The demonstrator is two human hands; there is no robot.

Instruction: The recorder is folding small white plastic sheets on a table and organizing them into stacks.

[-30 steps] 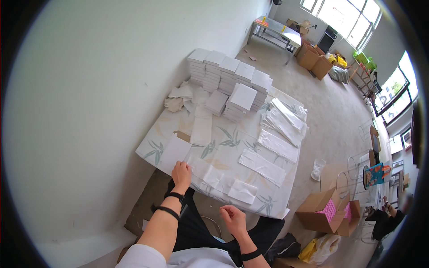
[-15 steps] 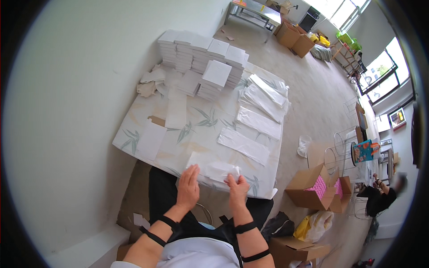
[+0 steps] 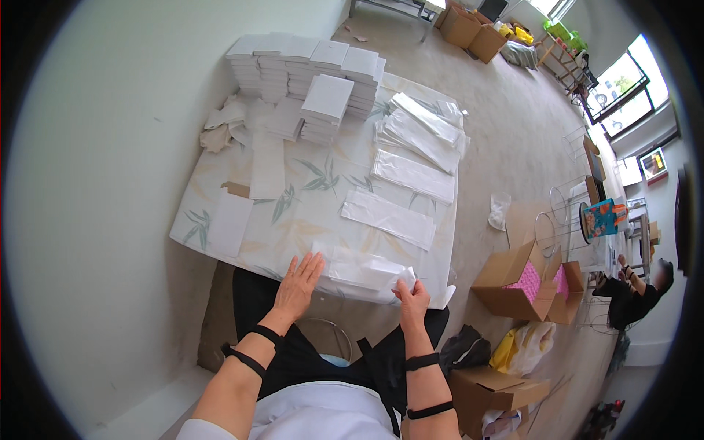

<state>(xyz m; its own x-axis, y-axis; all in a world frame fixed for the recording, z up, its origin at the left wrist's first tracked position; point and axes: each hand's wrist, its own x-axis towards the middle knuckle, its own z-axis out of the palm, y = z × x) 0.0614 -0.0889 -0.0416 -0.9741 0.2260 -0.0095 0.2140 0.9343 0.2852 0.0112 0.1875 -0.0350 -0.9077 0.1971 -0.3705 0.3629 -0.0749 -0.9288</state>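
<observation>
A thin, glossy white plastic sleeve (image 3: 359, 268) lies along the near edge of the table (image 3: 301, 220). My left hand (image 3: 298, 282) rests flat at the sleeve's left end, its fingers stretched out. At the other end, my right hand (image 3: 412, 292) pinches the right corner, which is slightly lifted and crumpled. Just beyond lies a similar flat white sleeve (image 3: 389, 218), and farther back are another sleeve (image 3: 413, 176) and an overlapping pile of them (image 3: 422, 136). On the left sits a flat white carton (image 3: 229, 224) with a brown flap, beside a long white paper strip (image 3: 268, 169).
Stacks of white boxes (image 3: 326, 95) fill the table's far left by the wall, next to crumpled paper (image 3: 224, 121). Open cardboard boxes (image 3: 513, 282) with pink wrap stand on the floor at right, near bags (image 3: 521, 348). Another person (image 3: 634, 297) sits far right.
My right hand has moved right with the sleeve's corner, and the sleeve now reaches farther right. My left hand has flattened at its left end. The view has shifted a little.
</observation>
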